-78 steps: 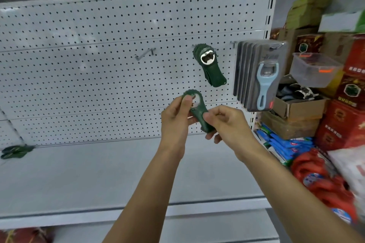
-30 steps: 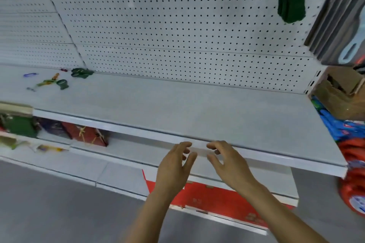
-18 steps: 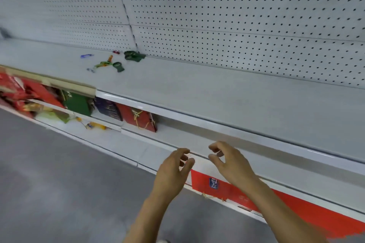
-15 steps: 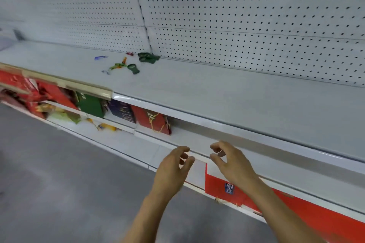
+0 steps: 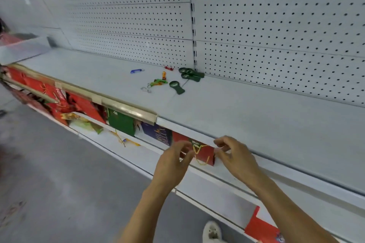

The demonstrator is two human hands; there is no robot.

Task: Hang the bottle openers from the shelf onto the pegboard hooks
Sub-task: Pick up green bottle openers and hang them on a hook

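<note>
Dark green bottle openers lie on the grey shelf (image 5: 246, 116): a small pile (image 5: 191, 74) against the foot of the pegboard (image 5: 276, 25), and a single one (image 5: 176, 87) a little nearer. My left hand (image 5: 173, 161) and my right hand (image 5: 235, 155) hover side by side in front of the shelf's front edge, fingers loosely curled, holding nothing. Both are well short of the openers, which lie up and to the left of them. No hook shows on this stretch of pegboard.
Small items lie beside the openers: a blue piece (image 5: 136, 71), an orange one (image 5: 164, 75), a green-and-orange one (image 5: 157, 83). Red, green and blue boxes (image 5: 120, 124) fill the lower shelf. Grey floor lies at left; a white shoe (image 5: 212, 232) shows below.
The green opener I held 2.6 s ago is out of my hands. My view has swung left along the shelf, bringing the loose openers nearer. Both hands stay empty and low.
</note>
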